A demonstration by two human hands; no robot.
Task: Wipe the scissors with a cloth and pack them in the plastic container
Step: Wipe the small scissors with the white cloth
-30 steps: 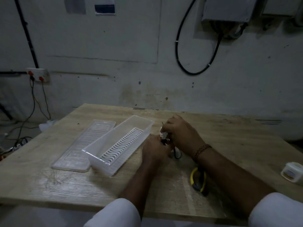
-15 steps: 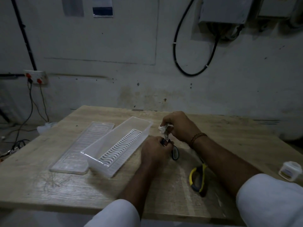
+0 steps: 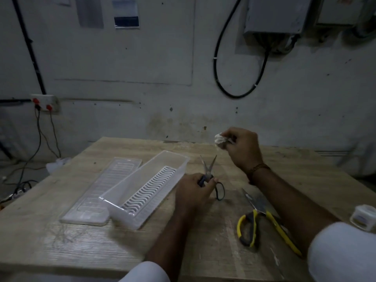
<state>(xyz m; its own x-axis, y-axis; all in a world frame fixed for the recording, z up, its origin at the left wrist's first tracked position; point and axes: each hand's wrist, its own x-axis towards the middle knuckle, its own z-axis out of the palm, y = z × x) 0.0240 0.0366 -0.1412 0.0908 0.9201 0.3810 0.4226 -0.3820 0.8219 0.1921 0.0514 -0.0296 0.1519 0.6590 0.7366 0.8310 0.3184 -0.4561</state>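
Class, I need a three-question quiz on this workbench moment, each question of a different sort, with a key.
1. True or false: the plastic container already holds scissors.
2. Which hand holds the cloth? A) left hand B) right hand
3. Fill in: the blades of the small scissors are ___ (open/closed).

Key: 1. False; only its white wavy insert is inside. 2. B. 3. Open. The yellow-handled scissors lie untouched on the table.
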